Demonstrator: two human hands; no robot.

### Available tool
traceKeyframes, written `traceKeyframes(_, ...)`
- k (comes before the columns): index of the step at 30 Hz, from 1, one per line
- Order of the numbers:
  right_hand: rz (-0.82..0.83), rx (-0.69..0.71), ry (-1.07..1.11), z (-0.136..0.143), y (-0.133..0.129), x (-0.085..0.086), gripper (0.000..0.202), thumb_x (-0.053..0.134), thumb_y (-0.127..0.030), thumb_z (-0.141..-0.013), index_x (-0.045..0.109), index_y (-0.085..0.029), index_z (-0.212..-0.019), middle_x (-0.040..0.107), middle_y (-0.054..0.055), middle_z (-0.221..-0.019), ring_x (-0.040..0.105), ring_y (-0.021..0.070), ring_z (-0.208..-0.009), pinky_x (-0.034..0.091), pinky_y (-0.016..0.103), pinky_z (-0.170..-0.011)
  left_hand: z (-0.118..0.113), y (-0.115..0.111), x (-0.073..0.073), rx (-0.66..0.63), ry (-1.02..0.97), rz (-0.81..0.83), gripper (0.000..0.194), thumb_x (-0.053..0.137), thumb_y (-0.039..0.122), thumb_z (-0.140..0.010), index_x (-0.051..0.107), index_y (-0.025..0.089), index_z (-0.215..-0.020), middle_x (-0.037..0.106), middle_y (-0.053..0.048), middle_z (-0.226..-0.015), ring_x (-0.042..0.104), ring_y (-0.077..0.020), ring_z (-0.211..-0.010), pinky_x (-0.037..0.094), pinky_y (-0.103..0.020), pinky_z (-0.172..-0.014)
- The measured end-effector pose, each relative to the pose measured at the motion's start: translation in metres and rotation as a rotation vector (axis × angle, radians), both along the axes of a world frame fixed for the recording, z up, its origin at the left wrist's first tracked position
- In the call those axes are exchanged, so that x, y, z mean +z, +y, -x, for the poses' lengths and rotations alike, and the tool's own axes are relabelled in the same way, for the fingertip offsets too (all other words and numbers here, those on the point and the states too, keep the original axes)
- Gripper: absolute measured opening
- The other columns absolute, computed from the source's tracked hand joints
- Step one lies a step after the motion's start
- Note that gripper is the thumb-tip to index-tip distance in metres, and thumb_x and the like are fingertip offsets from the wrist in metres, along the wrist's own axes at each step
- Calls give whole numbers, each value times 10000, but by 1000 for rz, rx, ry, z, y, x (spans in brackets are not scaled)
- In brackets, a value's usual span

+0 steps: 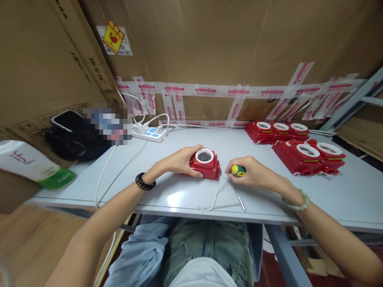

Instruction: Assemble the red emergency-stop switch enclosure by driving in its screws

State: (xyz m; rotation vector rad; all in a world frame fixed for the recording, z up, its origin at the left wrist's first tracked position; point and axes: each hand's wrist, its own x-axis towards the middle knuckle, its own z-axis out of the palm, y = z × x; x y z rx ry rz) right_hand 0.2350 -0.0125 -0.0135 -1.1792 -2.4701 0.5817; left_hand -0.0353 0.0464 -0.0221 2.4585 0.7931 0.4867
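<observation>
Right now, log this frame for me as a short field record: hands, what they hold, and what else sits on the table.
left hand: grips the side of a red box with a white ring on top
right hand: closed on a screwdriver with a green and yellow handle, beside the box
table front: thin white cord, small metal rod
table right: stack of red boxes
table left: power strip, black bag

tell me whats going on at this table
A person sits at a grey table. Their left hand grips a red plastic box with a white ring on top, and their right hand holds a green and yellow screwdriver handle beside it. A stack of similar red boxes sits to the right, and a white power strip lies at the back.
</observation>
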Motion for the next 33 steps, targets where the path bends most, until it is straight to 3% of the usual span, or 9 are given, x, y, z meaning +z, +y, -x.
traceKeyframes(7, -49, -50, 204, 10, 2, 4, 126, 630, -219, -778, 717, -147, -835, 719, 15, -744, 579, 95, -623, 448, 214, -602, 9, 6, 1, -17, -205, 47, 717, 816, 453, -642, 489, 170, -1214, 626, -83, -1180, 619, -241, -1032, 486, -326, -896)
traceKeyframes(14, -134, -45, 207, 19, -1, 1, 112, 617, -187, -776, 711, -145, -822, 732, 18, -748, 569, 85, -591, 449, 216, -605, 10, 4, 5, 3, -215, 46, 719, 819, 461, -635, 492, 179, -1210, 618, -83, -1186, 610, -260, -1058, 492, -357, -913)
traceKeyframes(33, -138, -89, 151, 21, -9, -1, 136, 608, -245, -844, 714, -166, -876, 753, 46, -837, 639, 125, -672, 476, 256, -663, 7, 5, -2, 15, -204, 76, 748, 823, 486, -620, 490, 184, -1217, 619, -89, -1194, 614, -266, -1063, 492, -371, -918)
